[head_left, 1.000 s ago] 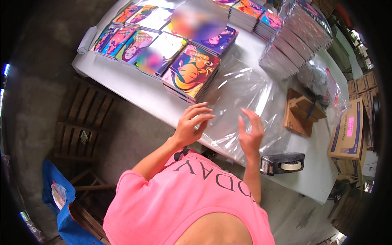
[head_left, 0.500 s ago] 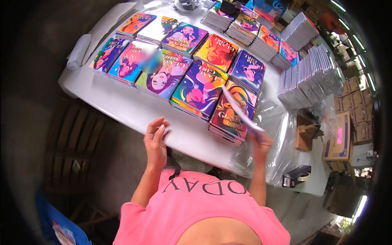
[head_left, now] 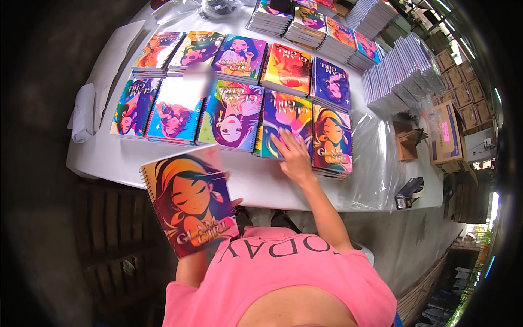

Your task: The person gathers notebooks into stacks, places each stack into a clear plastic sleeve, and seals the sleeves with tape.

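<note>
In front of my body, a spiral notebook [head_left: 190, 201] with a yellow-headband girl on its cover is tilted up, bound edge to the left. My left hand [head_left: 235, 201] grips it from behind; only a few fingers show past its right edge. My right hand [head_left: 296, 159] has its fingers spread on the cover of the purple, green and yellow notebook [head_left: 283, 114] in the front row. Right beside that, at the row's end, lies a stack of notebooks [head_left: 332, 136] matching the held one. Another front-row stack, the long-haired-girl notebook [head_left: 231, 117], lies to its left.
A second row of notebook stacks [head_left: 287, 68] lies behind on the white table [head_left: 245, 188]. Tall stacks [head_left: 400, 71] stand at the far right. Clear plastic sheeting [head_left: 376, 163], a tape dispenser [head_left: 408, 193] and a cardboard box [head_left: 444, 133] are at the right.
The notebook that my right hand held up has passed to my left hand, further left. My right hand has moved onto the front-row notebook. The view has shifted slightly.
</note>
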Action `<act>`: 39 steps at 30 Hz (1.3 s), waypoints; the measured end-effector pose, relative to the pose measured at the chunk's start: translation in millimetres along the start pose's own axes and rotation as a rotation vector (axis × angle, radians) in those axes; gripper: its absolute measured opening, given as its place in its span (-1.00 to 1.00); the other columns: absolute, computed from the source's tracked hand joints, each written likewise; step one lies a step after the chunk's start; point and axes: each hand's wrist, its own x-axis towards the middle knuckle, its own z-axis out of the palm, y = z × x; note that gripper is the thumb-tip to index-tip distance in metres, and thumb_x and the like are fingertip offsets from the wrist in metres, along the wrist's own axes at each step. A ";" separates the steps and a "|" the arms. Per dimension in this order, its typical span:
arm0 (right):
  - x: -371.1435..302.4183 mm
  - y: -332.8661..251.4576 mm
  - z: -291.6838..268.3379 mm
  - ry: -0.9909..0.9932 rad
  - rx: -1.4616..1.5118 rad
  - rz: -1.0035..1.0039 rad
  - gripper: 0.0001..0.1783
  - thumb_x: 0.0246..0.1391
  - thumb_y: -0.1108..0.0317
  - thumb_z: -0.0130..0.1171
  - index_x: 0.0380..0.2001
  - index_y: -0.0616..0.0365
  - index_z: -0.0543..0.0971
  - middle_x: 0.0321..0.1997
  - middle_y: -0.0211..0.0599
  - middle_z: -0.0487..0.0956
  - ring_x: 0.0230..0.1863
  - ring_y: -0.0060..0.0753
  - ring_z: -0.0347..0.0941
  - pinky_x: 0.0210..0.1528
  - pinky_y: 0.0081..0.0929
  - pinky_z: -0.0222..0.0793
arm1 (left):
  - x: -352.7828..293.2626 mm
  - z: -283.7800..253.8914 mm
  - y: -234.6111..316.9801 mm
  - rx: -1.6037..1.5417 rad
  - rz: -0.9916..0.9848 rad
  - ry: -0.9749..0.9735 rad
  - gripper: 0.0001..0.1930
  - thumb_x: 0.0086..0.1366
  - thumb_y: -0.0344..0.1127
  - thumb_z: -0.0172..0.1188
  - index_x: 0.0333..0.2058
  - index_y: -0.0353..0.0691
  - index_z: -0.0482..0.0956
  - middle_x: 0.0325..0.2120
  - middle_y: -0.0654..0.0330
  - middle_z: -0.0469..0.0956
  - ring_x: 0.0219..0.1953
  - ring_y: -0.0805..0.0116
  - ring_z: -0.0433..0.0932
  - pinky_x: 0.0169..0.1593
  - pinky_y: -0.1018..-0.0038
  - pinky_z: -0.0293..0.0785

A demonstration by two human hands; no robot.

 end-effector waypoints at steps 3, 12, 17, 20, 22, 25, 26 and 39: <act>-9.2 5.5 -23.1 0.140 0.467 0.294 -0.44 -0.08 0.38 0.27 0.08 0.06 0.47 0.12 -0.11 0.46 0.15 -0.19 0.39 0.18 -0.24 0.25 | -22.5 7.5 13.1 -0.112 0.087 0.002 -0.41 0.32 0.12 -0.15 0.25 0.03 0.11 0.25 0.17 0.14 0.25 0.23 0.17 0.16 -0.45 -0.05; 23.3 -170.8 -94.2 -0.006 0.149 -0.555 -0.49 -0.02 0.35 0.11 0.08 0.12 0.45 0.15 -0.14 0.43 0.17 -0.19 0.37 0.18 -0.19 0.26 | 20.5 14.7 17.4 -0.217 0.092 -0.147 -0.33 0.28 0.19 -0.14 0.25 -0.06 0.11 0.24 0.11 0.17 0.22 0.18 0.22 0.21 -0.19 0.00; 27.7 -187.7 -59.4 0.053 0.061 -0.720 -0.51 0.02 0.20 0.09 0.07 -0.01 0.41 0.17 -0.25 0.40 0.16 -0.34 0.34 0.14 -0.28 0.22 | 18.7 15.0 4.9 -0.201 0.128 -0.130 -0.25 0.25 0.26 -0.14 0.26 -0.10 0.09 0.24 0.08 0.17 0.24 0.12 0.20 0.25 -0.02 0.05; 40.5 -183.7 -57.0 0.168 0.160 -0.723 -0.56 -0.01 0.25 0.09 0.01 -0.08 0.46 0.12 -0.34 0.45 0.12 -0.41 0.38 0.08 -0.35 0.24 | 27.8 18.7 30.2 -0.048 0.353 0.135 -0.20 0.22 0.31 -0.13 0.27 -0.13 0.08 0.24 0.07 0.17 0.24 0.08 0.18 0.27 0.08 0.08; 42.5 -175.1 -55.7 0.275 0.162 -0.691 -0.60 -0.02 0.27 0.09 -0.03 -0.10 0.49 0.07 -0.39 0.48 0.10 -0.44 0.40 0.04 -0.39 0.27 | 27.2 23.8 48.9 0.099 0.496 0.346 -0.17 0.21 0.34 -0.13 0.27 -0.14 0.07 0.24 0.06 0.17 0.25 0.06 0.17 0.28 0.15 0.10; 39.0 -179.8 -60.2 0.158 0.153 -0.677 -0.62 0.00 0.28 0.08 -0.04 -0.12 0.52 0.13 -0.41 0.45 0.09 -0.45 0.40 0.07 -0.40 0.28 | 1.7 32.0 58.7 -0.174 0.387 -0.225 -0.31 0.20 0.03 0.06 0.20 -0.27 0.18 0.12 0.01 0.32 0.09 0.04 0.37 0.17 0.11 0.29; 38.5 -185.5 -60.2 0.110 0.161 -0.676 -0.64 0.01 0.28 0.08 -0.06 -0.11 0.53 0.12 -0.41 0.46 0.09 -0.44 0.40 0.07 -0.40 0.28 | 4.3 -2.3 61.5 0.025 0.502 -0.060 -0.40 0.19 -0.19 0.08 0.18 -0.30 0.21 0.07 -0.02 0.38 0.06 0.09 0.42 0.16 0.14 0.32; 75.9 -92.3 38.8 0.120 0.149 -0.334 -0.44 -0.19 0.56 0.18 0.02 0.16 0.49 0.00 -0.14 0.53 0.08 -0.19 0.44 0.11 -0.36 0.33 | -44.8 -85.5 119.5 0.085 0.386 0.110 -0.37 -0.02 -0.52 0.11 0.12 -0.34 0.28 -0.04 -0.02 0.48 0.00 0.03 0.48 0.11 0.05 0.38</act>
